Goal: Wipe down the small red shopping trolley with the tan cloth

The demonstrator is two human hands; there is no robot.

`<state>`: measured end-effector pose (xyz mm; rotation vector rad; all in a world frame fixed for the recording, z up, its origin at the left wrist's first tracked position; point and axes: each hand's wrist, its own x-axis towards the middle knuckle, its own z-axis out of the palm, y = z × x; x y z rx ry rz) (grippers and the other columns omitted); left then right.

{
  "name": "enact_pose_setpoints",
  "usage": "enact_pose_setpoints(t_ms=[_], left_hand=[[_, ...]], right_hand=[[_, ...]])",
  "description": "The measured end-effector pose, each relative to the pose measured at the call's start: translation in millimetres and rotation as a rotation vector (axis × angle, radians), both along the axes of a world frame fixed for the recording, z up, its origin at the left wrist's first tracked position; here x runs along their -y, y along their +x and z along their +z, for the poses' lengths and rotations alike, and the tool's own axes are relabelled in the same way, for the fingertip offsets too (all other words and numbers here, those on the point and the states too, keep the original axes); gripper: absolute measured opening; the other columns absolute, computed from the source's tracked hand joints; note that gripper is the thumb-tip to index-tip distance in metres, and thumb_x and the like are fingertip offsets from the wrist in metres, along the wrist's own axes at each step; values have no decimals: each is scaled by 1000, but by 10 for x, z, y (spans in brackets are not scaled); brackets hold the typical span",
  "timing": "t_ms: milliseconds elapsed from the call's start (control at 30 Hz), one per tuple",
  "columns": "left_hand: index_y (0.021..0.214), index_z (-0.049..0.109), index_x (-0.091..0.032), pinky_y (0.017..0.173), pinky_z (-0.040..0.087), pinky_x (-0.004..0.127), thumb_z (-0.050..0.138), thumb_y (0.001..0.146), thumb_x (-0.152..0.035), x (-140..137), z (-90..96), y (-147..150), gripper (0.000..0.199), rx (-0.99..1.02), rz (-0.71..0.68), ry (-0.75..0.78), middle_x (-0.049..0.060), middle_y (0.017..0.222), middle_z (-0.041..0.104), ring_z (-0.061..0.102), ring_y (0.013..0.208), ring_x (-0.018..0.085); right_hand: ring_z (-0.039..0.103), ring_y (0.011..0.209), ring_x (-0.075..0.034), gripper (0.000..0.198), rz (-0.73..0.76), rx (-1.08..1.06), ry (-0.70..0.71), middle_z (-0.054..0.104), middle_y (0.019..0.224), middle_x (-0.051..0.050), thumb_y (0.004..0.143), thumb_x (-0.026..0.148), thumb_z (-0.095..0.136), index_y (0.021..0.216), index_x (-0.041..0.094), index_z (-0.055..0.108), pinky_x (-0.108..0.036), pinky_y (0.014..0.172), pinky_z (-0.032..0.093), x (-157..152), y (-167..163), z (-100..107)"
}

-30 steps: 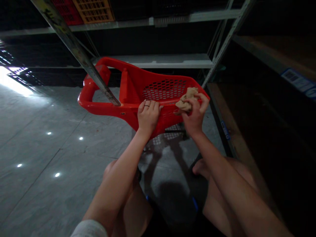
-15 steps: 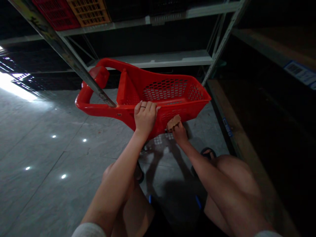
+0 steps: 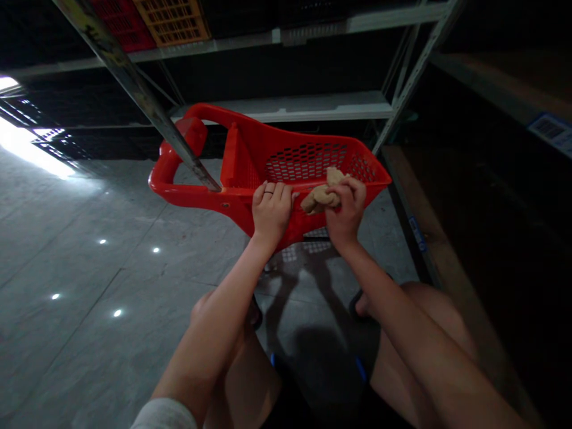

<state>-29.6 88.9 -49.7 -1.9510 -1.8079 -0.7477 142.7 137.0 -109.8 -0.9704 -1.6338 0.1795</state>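
Observation:
A red plastic shopping cart [image 3: 308, 158] with perforated basket walls stands sideways in front of me. My left hand [image 3: 271, 211], with a dark ring on one finger, is closed over the cart's near rim. My right hand [image 3: 346, 214] grips a crumpled tan cloth [image 3: 322, 198] against the same rim, further right. Part of the cloth sticks up above the rim, and the rest bunches on the outer side of the wall. A worn metal pole [image 3: 179, 143] slants down to the near rim by the cart's handle [image 3: 163, 173].
Behind the cart runs a metal rack [image 3: 313, 107] with a red crate [image 3: 125, 24] and a yellow crate [image 3: 172, 21] on its upper shelf. Dark shelving with a barcode label [image 3: 552, 130] and a low ledge [image 3: 429, 220] lies close on my right. The grey floor [image 3: 80, 256] extends left.
My right hand has lifted the tan cloth from low on the cart's outer side up to the rim. My left hand keeps its hold on the rim. The view has shifted slightly.

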Motion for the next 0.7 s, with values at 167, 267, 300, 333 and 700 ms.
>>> enact_pose_setpoints(t_ms=[167, 267, 300, 333, 700], left_hand=[[111, 71, -23, 114, 40, 40, 39, 107, -38, 55, 24, -29, 35, -73, -10, -1, 8, 106, 76, 65, 113, 24], [117, 70, -22, 115, 40, 39, 39, 108, -33, 109, 66, -32, 34, -81, -18, -42, 8, 114, 76, 65, 116, 23], [119, 70, -22, 115, 40, 39, 39, 108, -31, 134, 76, -24, 35, -85, -19, -58, 8, 117, 75, 65, 116, 23], [121, 69, -22, 115, 40, 39, 38, 107, -28, 164, 83, -14, 35, -91, -21, -72, 8, 120, 75, 65, 117, 22], [134, 63, -30, 116, 39, 40, 44, 103, -17, 1083, 604, -371, 39, -99, -302, -4, 5, 135, 70, 61, 132, 19]], right_hand=[[60, 111, -25, 30, 107, 315, -344, 61, 119, -10, 78, 7, 55, 101, 23, 68, -40, 101, 52, 243, -101, -746], [63, 100, -23, 32, 201, 386, -578, 64, 112, -8, 76, 4, 51, 96, 22, 69, -37, 92, 55, 546, -126, -1182], [63, 99, -22, 32, 200, 352, -616, 63, 110, -8, 74, 3, 50, 93, 21, 68, -38, 92, 56, 639, -128, -1251], [64, 98, -22, 32, 180, 295, -618, 62, 109, -9, 72, 3, 49, 90, 20, 68, -39, 92, 56, 715, -129, -1267], [56, 119, -26, 33, 15, -17, -32, 56, 121, -8, 77, 8, 55, 103, 27, 66, -47, 110, 48, 659, -361, 455]])
